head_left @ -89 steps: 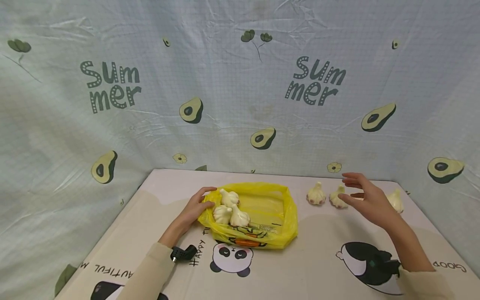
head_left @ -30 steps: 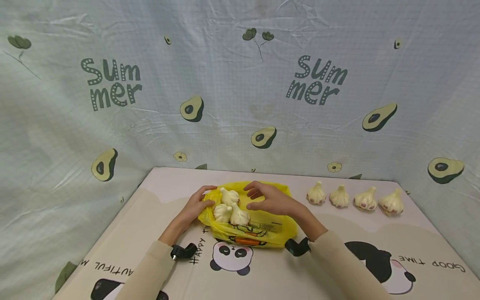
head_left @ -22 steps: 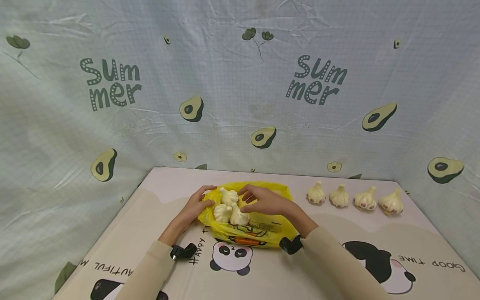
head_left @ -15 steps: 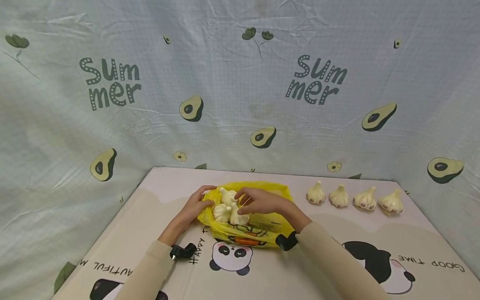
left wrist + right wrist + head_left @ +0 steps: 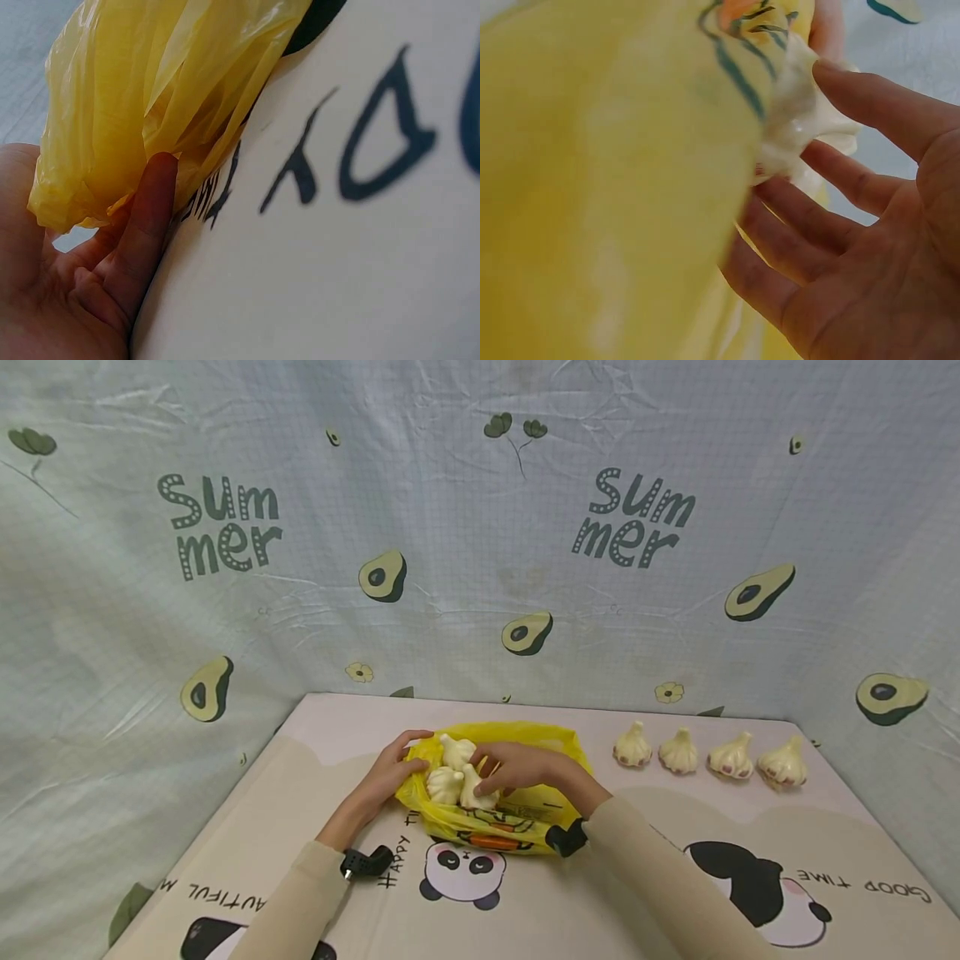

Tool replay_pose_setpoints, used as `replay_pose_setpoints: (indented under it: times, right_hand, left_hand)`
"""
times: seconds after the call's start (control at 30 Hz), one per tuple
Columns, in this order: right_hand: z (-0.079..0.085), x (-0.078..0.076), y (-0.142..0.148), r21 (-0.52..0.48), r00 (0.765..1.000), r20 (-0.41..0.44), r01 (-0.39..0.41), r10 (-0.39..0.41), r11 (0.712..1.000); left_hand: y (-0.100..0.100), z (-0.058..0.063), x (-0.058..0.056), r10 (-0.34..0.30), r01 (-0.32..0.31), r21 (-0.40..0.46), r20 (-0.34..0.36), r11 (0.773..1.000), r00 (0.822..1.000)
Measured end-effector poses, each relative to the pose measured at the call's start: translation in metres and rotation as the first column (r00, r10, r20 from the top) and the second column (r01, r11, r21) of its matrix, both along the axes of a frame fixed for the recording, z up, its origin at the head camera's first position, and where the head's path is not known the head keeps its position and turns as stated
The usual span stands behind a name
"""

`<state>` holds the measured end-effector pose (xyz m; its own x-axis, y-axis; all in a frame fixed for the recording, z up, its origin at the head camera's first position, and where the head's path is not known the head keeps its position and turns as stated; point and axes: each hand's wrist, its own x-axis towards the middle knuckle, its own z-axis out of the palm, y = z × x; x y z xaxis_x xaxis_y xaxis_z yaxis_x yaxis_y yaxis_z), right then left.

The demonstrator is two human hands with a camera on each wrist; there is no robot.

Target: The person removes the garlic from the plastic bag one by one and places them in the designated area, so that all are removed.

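A yellow plastic bag (image 5: 480, 732) lies spread on the table with its mouth up and three whitish garlic bulbs in its left part. My left hand (image 5: 384, 778) grips the bag's left edge; in the left wrist view the yellow film (image 5: 112, 112) runs between thumb and fingers. Reaching into the bag, my right hand (image 5: 525, 766) has thumb and fingers about the nearest garlic bulb (image 5: 468, 791). In the right wrist view the thumb touches that bulb (image 5: 791, 124), with the fingers on its other side. The other two bulbs sit beside it, one behind (image 5: 456, 752) and one left (image 5: 444, 785).
Several more garlic bulbs stand in a row at the table's back right, from a left one (image 5: 632, 747) to a right one (image 5: 782, 764). A printed cloth wall (image 5: 450, 485) rises behind the table (image 5: 570, 910), whose pale cover bears panda pictures.
My right hand has come from the row at the right, leaving a bulb at the place it covered, then moved left into the bag to the nearest bulb. The left hand stays on the bag.
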<state>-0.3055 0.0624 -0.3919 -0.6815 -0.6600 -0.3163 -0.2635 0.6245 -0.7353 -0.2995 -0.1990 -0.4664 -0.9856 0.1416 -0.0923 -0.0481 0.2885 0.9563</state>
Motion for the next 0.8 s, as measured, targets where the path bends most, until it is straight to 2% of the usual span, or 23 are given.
replay_pose_setpoints:
  times: [0.23,0.57,0.8]
  right_hand:
    - [-0.0037,0.002,-0.0016,-0.002,1.0,0.022,-0.007,0.007,1.0]
    - [-0.0033,0.0018,-0.0022,-0.005,1.0,0.006,-0.023,0.023,1.0]
    - [-0.0014,0.0012,0.0001,-0.017,1.0,-0.001,-0.006,0.006,1.0]
  left_hand:
    - [-0.0001,0.0001,-0.0001,-0.001,0.001,0.008,0.003,1.0,1.0]
    - [-0.0006,-0.0009,-0.0004,0.002,-0.002,-0.006,-0.003,1.0,1.0]
    - [-0.0005,-0.0008,-0.0001,-0.002,0.002,-0.004,-0.011,1.0,1.0]
